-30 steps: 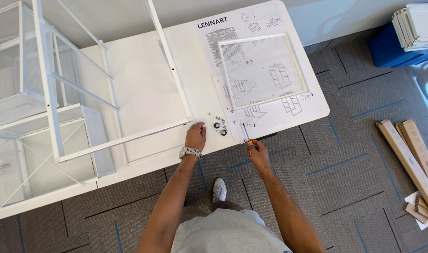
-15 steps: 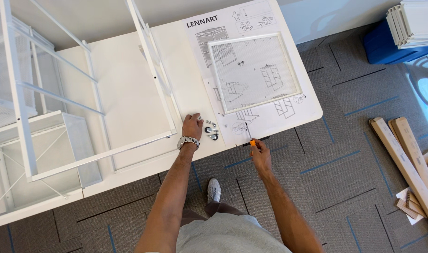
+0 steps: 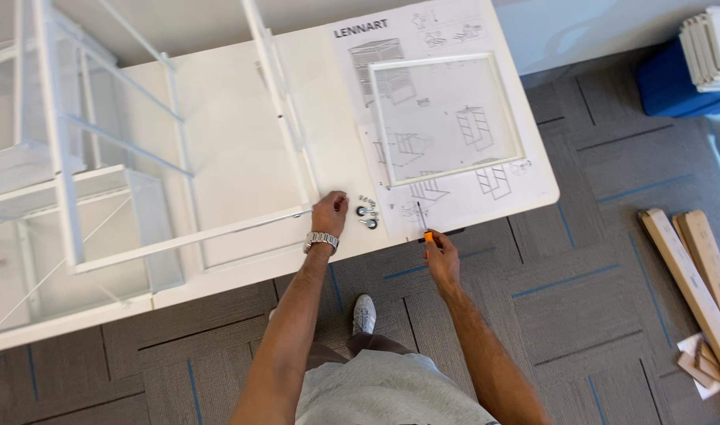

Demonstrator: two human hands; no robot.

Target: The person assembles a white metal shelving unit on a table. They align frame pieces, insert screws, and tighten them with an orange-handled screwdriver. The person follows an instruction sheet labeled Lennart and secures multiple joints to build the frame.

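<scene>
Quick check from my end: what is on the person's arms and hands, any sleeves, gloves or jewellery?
Both forearms are bare, with no sleeves showing and no gloves. The left hand has a silver metal-link wristwatch on its wrist. The right hand and its wrist carry nothing: no watch or band is visible. No rings can be made out on either hand at this size.

Single head-worn view, looking steeply down, white table [image 3: 242,157] and carpet below, mid-distance
</scene>
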